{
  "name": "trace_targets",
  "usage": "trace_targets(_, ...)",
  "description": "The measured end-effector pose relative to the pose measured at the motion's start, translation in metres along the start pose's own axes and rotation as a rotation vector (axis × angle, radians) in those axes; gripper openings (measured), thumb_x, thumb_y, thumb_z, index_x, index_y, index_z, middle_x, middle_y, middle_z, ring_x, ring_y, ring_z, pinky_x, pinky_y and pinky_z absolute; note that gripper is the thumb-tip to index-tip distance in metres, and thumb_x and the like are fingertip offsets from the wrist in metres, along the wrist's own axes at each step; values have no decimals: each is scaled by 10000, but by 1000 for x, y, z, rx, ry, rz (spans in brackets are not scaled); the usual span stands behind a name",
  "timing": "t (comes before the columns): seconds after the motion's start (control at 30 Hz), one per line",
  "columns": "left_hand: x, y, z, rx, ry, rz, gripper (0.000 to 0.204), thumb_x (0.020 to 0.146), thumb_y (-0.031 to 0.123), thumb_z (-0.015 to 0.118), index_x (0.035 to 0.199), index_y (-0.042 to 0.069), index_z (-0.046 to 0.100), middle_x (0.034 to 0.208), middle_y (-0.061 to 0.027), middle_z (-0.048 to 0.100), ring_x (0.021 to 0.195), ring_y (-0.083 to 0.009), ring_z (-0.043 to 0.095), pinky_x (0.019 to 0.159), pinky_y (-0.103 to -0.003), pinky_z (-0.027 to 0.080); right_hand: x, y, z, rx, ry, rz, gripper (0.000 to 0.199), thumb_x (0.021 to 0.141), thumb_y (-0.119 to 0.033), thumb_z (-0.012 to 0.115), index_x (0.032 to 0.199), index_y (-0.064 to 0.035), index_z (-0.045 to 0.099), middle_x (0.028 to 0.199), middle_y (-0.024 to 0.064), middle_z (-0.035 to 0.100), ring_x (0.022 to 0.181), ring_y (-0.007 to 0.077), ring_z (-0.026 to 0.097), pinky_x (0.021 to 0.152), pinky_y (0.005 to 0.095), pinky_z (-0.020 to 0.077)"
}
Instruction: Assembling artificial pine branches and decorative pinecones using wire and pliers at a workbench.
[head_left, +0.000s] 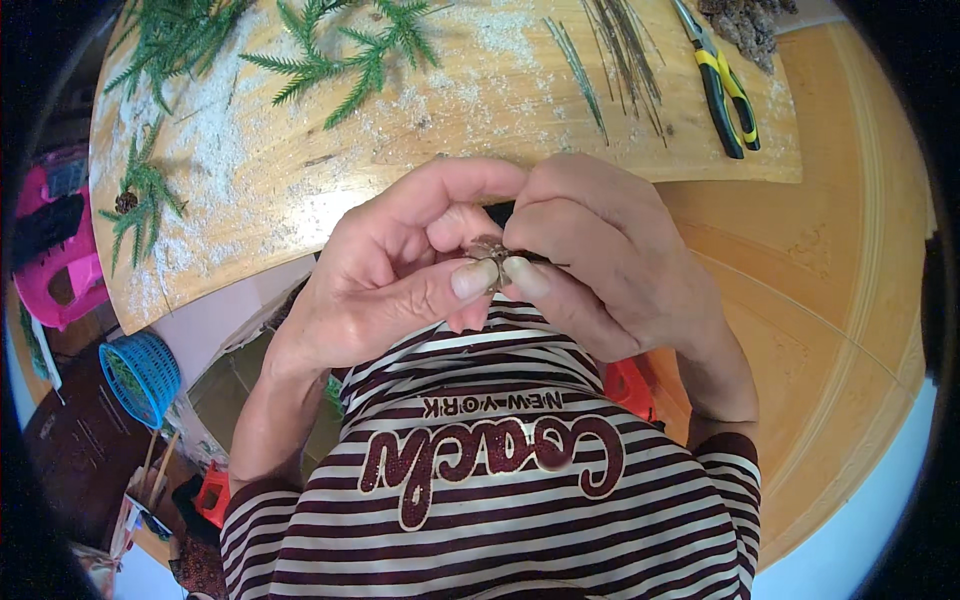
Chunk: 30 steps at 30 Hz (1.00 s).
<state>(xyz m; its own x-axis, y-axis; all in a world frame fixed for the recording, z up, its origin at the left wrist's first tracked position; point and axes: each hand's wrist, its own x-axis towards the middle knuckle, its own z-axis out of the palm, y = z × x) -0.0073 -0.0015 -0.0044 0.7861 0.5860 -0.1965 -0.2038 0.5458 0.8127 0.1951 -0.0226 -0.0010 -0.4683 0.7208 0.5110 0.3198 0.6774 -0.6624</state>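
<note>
Both left hand and right hand pinch a brown piece between fingers, near the table edge.

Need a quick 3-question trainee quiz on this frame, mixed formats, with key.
1. True or false: the pliers lie on the table, to the right of the green sprigs.
2. Fill in: the basket at the lower left is coloured ____.
3. Who holds the small brown piece? A) left only B) right only C) both

Key:
1. True.
2. Blue.
3. C: the left hand and right hand pinch it together.
</note>
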Motion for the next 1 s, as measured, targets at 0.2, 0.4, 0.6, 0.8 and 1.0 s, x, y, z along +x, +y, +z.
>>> trace_targets(0.2, -1, 0, 1, 31, 11, -3, 448, 901, 82, 556, 1305, -13, 389, 912, -39, 581, 713, -73, 531, 622, -181, 429, -2, 2, 0, 45, -39, 36, 135, 765, -78, 642, 850, -19, 554, 749, 96, 513, 601, 241, 500, 519, 334, 397)
trace_targets(0.4, -7, 3, -8, 146, 21, -72, 320, 906, 77, 549, 1196, -45, 489, 897, -42, 596, 724, -75, 538, 640, -189, 436, -5, 5, 2, -29, -73, 8, 151, 750, -97, 652, 845, -20, 562, 707, 78, 505, 574, 234, 488, 503, 325, 381)
trace_targets(0.6, -12, 7, -10, 158, -5, -100, 256, 909, 73, 547, 1132, -52, 528, 890, -46, 608, 729, -74, 541, 653, -200, 439, -3, -1, 6, -92, -124, 43, 157, 702, -122, 602, 823, -55, 526, 712, 41, 436, 625, 215, 480, 531, 332, 390)
trace_targets(0.8, -15, 8, -10, 175, -16, -91, 222, 904, 68, 557, 1094, -46, 539, 874, -42, 608, 717, -67, 531, 652, -204, 440, -4, -1, 9, -105, -135, 30, 145, 696, -123, 596, 763, -68, 480, 708, 43, 417, 633, 209, 472, 538, 330, 387)
trace_targets(1.0, -14, 8, -9, 234, -18, -100, 197, 896, 56, 566, 1067, -40, 544, 862, -33, 601, 703, -63, 522, 636, -200, 440, -2, -2, 7, -92, -163, 28, 162, 693, -123, 604, 731, -69, 457, 683, 49, 402, 607, 216, 466, 508, 330, 378)
